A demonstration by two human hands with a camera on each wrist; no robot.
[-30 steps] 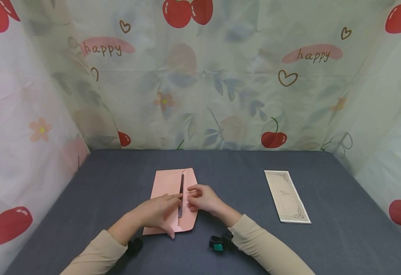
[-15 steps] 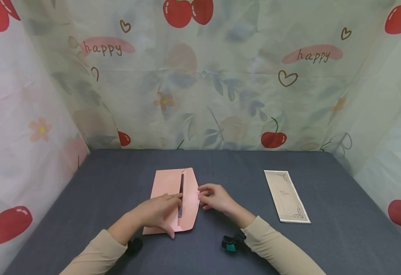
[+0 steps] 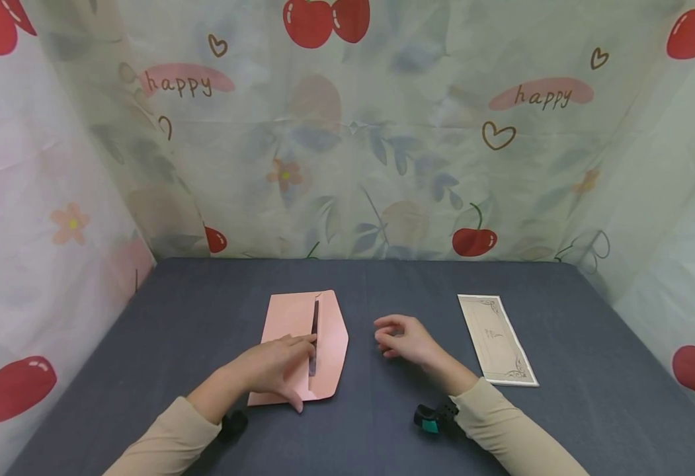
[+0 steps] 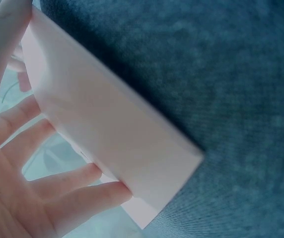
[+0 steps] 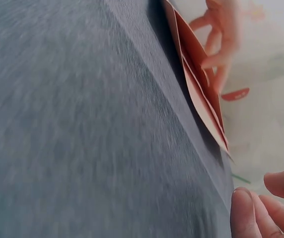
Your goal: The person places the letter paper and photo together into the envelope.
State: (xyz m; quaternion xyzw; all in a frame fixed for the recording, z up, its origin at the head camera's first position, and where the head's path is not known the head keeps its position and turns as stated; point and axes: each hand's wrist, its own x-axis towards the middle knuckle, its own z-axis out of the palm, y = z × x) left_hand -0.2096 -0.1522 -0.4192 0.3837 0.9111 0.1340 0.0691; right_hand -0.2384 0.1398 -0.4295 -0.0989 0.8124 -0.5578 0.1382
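Observation:
A pink envelope lies on the table with its flap out to the right and a dark gap showing at its mouth. My left hand holds it, fingers at the edge of the mouth and thumb at the near edge. In the left wrist view the fingertips touch one edge of the envelope. My right hand hovers right of the flap with loosely bent fingers and nothing in them. Farther right lies a cream card with ornamental corners. From the right wrist, the envelope gapes apart.
A dark cloth covers the table. Printed curtains enclose it at the back and both sides. Black wrist devices hang below both forearms, just above the tabletop.
My right hand has left the envelope's flap and moved right, toward the card. The left hand stays on the envelope, which keeps its place.

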